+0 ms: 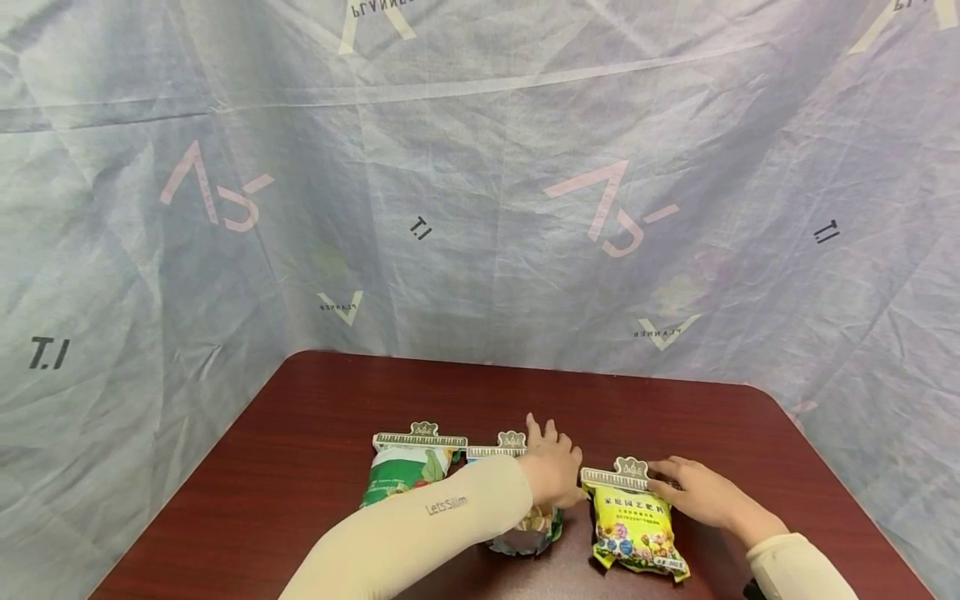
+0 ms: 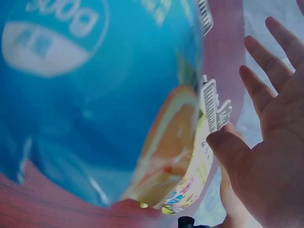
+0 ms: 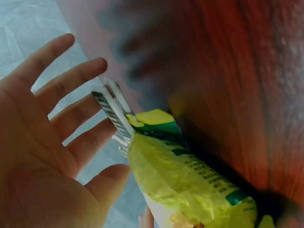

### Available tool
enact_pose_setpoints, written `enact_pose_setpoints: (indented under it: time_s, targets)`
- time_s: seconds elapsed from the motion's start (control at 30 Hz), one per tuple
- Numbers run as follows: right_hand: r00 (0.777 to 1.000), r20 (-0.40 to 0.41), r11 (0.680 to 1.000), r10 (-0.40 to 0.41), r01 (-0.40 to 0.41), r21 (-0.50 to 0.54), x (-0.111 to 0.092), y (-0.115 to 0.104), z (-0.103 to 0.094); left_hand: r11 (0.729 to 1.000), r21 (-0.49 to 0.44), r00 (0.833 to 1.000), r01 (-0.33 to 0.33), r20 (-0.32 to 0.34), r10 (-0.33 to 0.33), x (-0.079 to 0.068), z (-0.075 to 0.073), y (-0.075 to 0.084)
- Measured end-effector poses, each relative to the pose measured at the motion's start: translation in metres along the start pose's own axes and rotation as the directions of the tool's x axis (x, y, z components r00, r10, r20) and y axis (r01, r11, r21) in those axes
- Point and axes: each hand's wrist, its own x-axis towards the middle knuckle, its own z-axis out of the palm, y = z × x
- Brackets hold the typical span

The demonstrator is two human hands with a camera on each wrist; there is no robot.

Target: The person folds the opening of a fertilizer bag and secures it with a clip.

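A yellow bag of garden fertilizer [image 1: 633, 529] lies at the right, its top edge held by a piano-keyboard sealing clip [image 1: 630, 473]. My right hand [image 1: 705, 493] is at the clip's right end, and the right wrist view shows its fingers spread. Reaching across the middle bag [image 1: 525, 540], my left hand [image 1: 553, 467] has its fingers extended, its thumb side toward the yellow bag. That middle bag looks blue with an orange slice in the left wrist view and carries a similar clip [image 1: 498, 451]; my forearm hides part of it.
A green bag [image 1: 401, 477] with vegetables printed on it lies at the left, also fitted with a clip [image 1: 420, 437]. All three bags form a row on the dark red table [image 1: 360, 379]. Behind the table's far edge hangs a grey printed cloth [image 1: 480, 275].
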Motion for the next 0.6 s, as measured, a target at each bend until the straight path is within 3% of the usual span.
enact_pose_setpoints:
  time_s: [0.3,0.6]
  targets:
    - [0.992,-0.120,0.990,0.039,-0.055,-0.130,-0.006,-0.012,-0.003,1.000,-0.004,0.999,0.018,-0.036,-0.018,-0.013,0.000,-0.012]
    - [0.980,-0.194,0.992,0.044,-0.066,-0.109,-0.009,-0.022,-0.005,0.999,-0.016,0.998,0.028,-0.059,-0.029,-0.024,0.004,-0.023]
